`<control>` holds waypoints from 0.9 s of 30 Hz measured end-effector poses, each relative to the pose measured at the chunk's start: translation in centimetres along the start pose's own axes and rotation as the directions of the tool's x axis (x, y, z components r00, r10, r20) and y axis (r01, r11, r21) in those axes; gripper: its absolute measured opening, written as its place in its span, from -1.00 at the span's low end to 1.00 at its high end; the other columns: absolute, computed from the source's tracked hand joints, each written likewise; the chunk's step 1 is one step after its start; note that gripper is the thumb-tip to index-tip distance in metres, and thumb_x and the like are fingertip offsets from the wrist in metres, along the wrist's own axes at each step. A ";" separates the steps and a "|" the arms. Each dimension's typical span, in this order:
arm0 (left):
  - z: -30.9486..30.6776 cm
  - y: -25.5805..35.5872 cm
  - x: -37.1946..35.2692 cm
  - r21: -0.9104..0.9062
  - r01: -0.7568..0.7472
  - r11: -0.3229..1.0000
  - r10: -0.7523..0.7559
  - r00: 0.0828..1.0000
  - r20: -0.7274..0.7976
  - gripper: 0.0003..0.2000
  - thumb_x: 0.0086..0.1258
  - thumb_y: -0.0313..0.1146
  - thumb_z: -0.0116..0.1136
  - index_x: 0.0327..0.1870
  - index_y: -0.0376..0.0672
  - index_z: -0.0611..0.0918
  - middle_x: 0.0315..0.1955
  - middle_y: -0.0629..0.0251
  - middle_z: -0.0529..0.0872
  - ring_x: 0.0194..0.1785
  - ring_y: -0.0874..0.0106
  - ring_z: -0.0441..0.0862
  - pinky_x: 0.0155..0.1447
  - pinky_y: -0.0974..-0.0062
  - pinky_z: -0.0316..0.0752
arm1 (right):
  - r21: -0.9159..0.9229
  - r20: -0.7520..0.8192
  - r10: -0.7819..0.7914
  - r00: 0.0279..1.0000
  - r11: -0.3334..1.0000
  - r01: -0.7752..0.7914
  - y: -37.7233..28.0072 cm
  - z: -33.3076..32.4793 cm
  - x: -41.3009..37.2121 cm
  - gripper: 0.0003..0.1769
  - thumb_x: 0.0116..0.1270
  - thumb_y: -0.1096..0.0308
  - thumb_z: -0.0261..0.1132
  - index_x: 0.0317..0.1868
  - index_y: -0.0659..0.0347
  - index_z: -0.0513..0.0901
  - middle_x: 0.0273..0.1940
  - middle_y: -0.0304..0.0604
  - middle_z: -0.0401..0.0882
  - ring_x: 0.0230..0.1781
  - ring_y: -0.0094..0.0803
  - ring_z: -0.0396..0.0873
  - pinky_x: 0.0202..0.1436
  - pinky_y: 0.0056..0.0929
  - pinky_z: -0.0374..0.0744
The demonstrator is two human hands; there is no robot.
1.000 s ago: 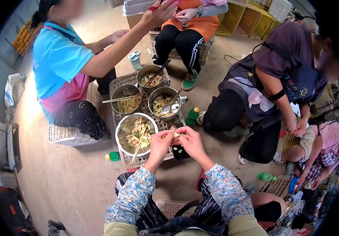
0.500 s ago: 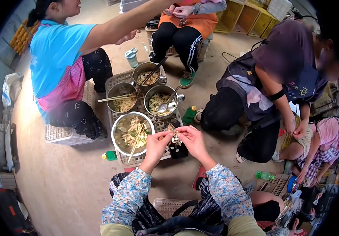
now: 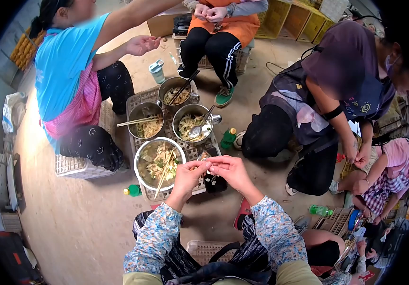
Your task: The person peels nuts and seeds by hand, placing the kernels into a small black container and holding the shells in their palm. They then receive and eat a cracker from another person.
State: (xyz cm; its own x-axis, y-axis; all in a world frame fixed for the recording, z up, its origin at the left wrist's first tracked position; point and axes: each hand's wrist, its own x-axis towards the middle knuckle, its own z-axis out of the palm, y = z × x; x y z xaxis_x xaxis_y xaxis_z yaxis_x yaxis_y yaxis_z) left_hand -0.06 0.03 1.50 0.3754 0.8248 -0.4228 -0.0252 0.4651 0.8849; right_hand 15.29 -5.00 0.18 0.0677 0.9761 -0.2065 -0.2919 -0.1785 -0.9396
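Observation:
My left hand (image 3: 188, 178) and my right hand (image 3: 233, 175) meet at the fingertips above the near edge of the crate. Both are closed in a pinch, and whatever small thing lies between the fingers is too hidden to name. Below them a dark flat object (image 3: 217, 186) carries small white pieces. Left of my left hand stands a wide steel bowl (image 3: 140, 176) of noodle-like food, with a pair of chopsticks (image 3: 166, 172) resting across it.
On the upturned plastic crate (image 3: 196, 153) stand several more metal bowls of food, one with a spoon (image 3: 197, 130). Green bottles (image 3: 228, 138) and a lidded cup (image 3: 157, 72) are on the floor. People sit around, one in a blue shirt (image 3: 69, 78), another wearing an orange apron (image 3: 241, 29).
My fingertips have come closer together, and the brownish scraps between them no longer show. The blue-shirted person's lower hand has come into clearer view.

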 end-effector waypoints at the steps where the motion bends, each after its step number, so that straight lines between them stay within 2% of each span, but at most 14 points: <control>1: -0.2 -0.3 0.2 -0.028 0.064 0.998 -0.064 0.998 0.012 -0.81 0.24 -0.30 0.31 -0.28 -0.24 0.70 -0.57 0.48 0.62 -0.68 0.79 0.25 -0.65 0.76 0.02 | 0.030 0.031 0.032 0.999 0.999 -0.033 -0.2 -0.2 0.0 -0.70 0.24 0.59 0.25 0.01 0.40 0.57 -0.11 -0.09 0.59 -0.16 -0.45 0.63 -0.08 -0.55 0.63; 3: -0.8 -0.6 0.2 -0.050 0.120 0.992 -0.118 0.992 0.040 -0.82 0.25 -0.30 0.30 -0.27 -0.23 0.69 -0.55 0.46 0.63 -0.70 0.78 0.24 -0.67 0.76 0.00 | 0.085 0.075 0.057 0.996 0.994 -0.063 -0.1 -0.5 0.0 -0.69 0.25 0.57 0.26 0.02 0.39 0.57 -0.13 -0.04 0.63 -0.18 -0.47 0.63 -0.08 -0.55 0.63; 5: -1.1 -0.6 0.7 -0.002 0.197 0.980 -0.196 0.979 0.045 -0.82 0.27 -0.31 0.28 -0.24 -0.23 0.68 -0.53 0.44 0.64 -0.71 0.78 0.24 -0.66 0.77 0.00 | 0.078 0.067 0.128 0.989 0.988 -0.134 -0.6 -0.5 -0.1 -0.67 0.24 0.56 0.27 0.03 0.39 0.57 -0.18 -0.11 0.63 -0.20 -0.49 0.63 -0.10 -0.57 0.61; 6: -0.9 -0.4 0.5 -0.005 0.200 0.980 -0.199 0.979 0.051 -0.83 0.27 -0.32 0.26 -0.24 -0.23 0.67 -0.53 0.44 0.64 -0.70 0.78 0.24 -0.66 0.78 0.00 | 0.079 0.088 0.060 0.994 0.995 -0.067 -0.7 -0.5 -0.1 -0.69 0.25 0.53 0.28 0.02 0.39 0.58 -0.24 -0.16 0.62 -0.25 -0.51 0.61 -0.14 -0.57 0.61; 7: -0.7 0.0 0.2 -0.012 0.201 0.980 -0.200 0.979 0.049 -0.83 0.28 -0.33 0.25 -0.24 -0.24 0.67 -0.52 0.44 0.63 -0.69 0.78 0.25 -0.65 0.78 0.00 | 0.097 0.103 0.069 0.992 0.992 -0.079 -0.4 -0.7 0.0 -0.68 0.24 0.52 0.28 0.02 0.40 0.58 -0.27 -0.20 0.60 -0.26 -0.51 0.61 -0.15 -0.58 0.60; 9: -0.5 0.4 0.0 -0.046 0.202 0.978 -0.201 0.979 0.029 -0.84 0.26 -0.34 0.29 -0.30 -0.25 0.69 -0.66 0.57 0.47 -0.70 0.78 0.18 -0.66 0.76 -0.03 | 0.088 0.110 0.107 0.988 0.989 -0.117 -0.5 -0.7 0.1 -0.68 0.24 0.52 0.29 0.02 0.40 0.58 -0.27 -0.21 0.59 -0.26 -0.52 0.61 -0.16 -0.59 0.60; 11: -0.9 0.4 0.1 -0.098 0.233 0.967 -0.226 0.971 0.079 -0.85 0.27 -0.35 0.28 -0.29 -0.25 0.67 -0.70 0.63 0.40 -0.71 0.78 0.15 -0.66 0.74 -0.05 | 0.073 0.120 0.133 0.984 0.987 -0.142 -0.9 -0.7 0.1 -0.67 0.24 0.49 0.31 0.01 0.40 0.58 -0.24 -0.16 0.64 -0.28 -0.53 0.61 -0.16 -0.59 0.60; 13: -0.9 0.5 0.1 -0.128 0.276 0.953 -0.264 0.959 0.101 -0.86 0.28 -0.35 0.26 -0.30 -0.24 0.66 -0.69 0.62 0.42 -0.72 0.78 0.15 -0.66 0.74 -0.05 | 0.053 0.125 0.151 0.981 0.986 -0.159 -1.0 -0.7 0.1 -0.68 0.25 0.48 0.31 0.01 0.39 0.58 -0.22 -0.13 0.65 -0.28 -0.54 0.61 -0.15 -0.59 0.61; 14: -1.4 0.3 0.3 -0.124 0.301 0.946 -0.278 0.945 0.172 -0.87 0.33 -0.36 0.19 -0.24 -0.22 0.66 -0.65 0.57 0.47 -0.68 0.77 0.18 -0.65 0.78 -0.04 | 0.069 0.124 0.156 0.980 0.984 -0.165 -0.4 -0.8 0.3 -0.69 0.25 0.47 0.31 0.00 0.39 0.58 -0.23 -0.13 0.64 -0.27 -0.53 0.62 -0.13 -0.58 0.62; 18: -1.3 0.4 0.4 -0.124 0.311 0.942 -0.287 0.941 0.177 -0.86 0.33 -0.36 0.19 -0.22 -0.23 0.65 -0.59 0.54 0.50 -0.66 0.78 0.21 -0.65 0.79 0.00 | 0.112 0.123 0.168 0.978 0.977 -0.182 -1.0 -0.8 0.0 -0.70 0.25 0.47 0.31 -0.01 0.38 0.59 -0.24 -0.15 0.63 -0.27 -0.51 0.62 -0.11 -0.58 0.63; 19: -1.2 0.4 0.4 -0.125 0.303 0.945 -0.277 0.943 0.186 -0.87 0.33 -0.38 0.19 -0.22 -0.24 0.65 -0.56 0.51 0.54 -0.65 0.78 0.24 -0.64 0.80 0.01 | 0.124 0.113 0.157 0.981 0.978 -0.170 -1.1 -0.7 -0.1 -0.71 0.24 0.48 0.32 -0.03 0.36 0.60 -0.30 -0.20 0.60 -0.30 -0.54 0.61 -0.17 -0.60 0.62; 20: -1.1 0.5 0.3 -0.133 0.311 0.941 -0.285 0.941 0.184 -0.87 0.32 -0.39 0.19 -0.23 -0.24 0.65 -0.56 0.50 0.54 -0.66 0.78 0.24 -0.65 0.80 0.01 | 0.134 0.102 0.147 0.984 0.978 -0.160 -1.2 -0.7 -0.2 -0.73 0.23 0.49 0.32 -0.05 0.35 0.62 -0.35 -0.25 0.57 -0.34 -0.56 0.59 -0.23 -0.62 0.61; 25: -0.8 0.4 0.4 -0.211 0.303 0.929 -0.272 0.948 0.162 -0.89 0.31 -0.41 0.19 -0.25 -0.24 0.66 -0.54 0.47 0.57 -0.68 0.78 0.24 -0.67 0.81 0.01 | 0.054 0.099 0.098 0.990 0.993 -0.104 -0.7 -0.8 0.1 -0.74 0.24 0.47 0.32 -0.06 0.36 0.61 -0.34 -0.26 0.60 -0.31 -0.59 0.60 -0.24 -0.64 0.59; 27: -0.7 0.0 0.6 -0.249 0.251 0.935 -0.249 0.968 0.038 -0.89 0.26 -0.41 0.25 -0.27 -0.25 0.66 -0.58 0.50 0.54 -0.73 0.78 0.18 -0.69 0.78 -0.04 | -0.075 0.022 0.065 0.998 0.995 -0.063 -0.6 -0.6 -0.1 -0.73 0.22 0.48 0.33 -0.07 0.38 0.61 -0.35 -0.28 0.58 -0.32 -0.64 0.58 -0.30 -0.65 0.56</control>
State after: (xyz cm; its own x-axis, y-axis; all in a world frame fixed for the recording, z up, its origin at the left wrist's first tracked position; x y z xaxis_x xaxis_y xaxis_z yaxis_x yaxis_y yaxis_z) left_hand -0.46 0.67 1.10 0.4050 0.6699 -0.6223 -0.1604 0.7221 0.6729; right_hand 16.07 -5.10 0.62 0.0275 0.9649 -0.2612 -0.2235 -0.2488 -0.9424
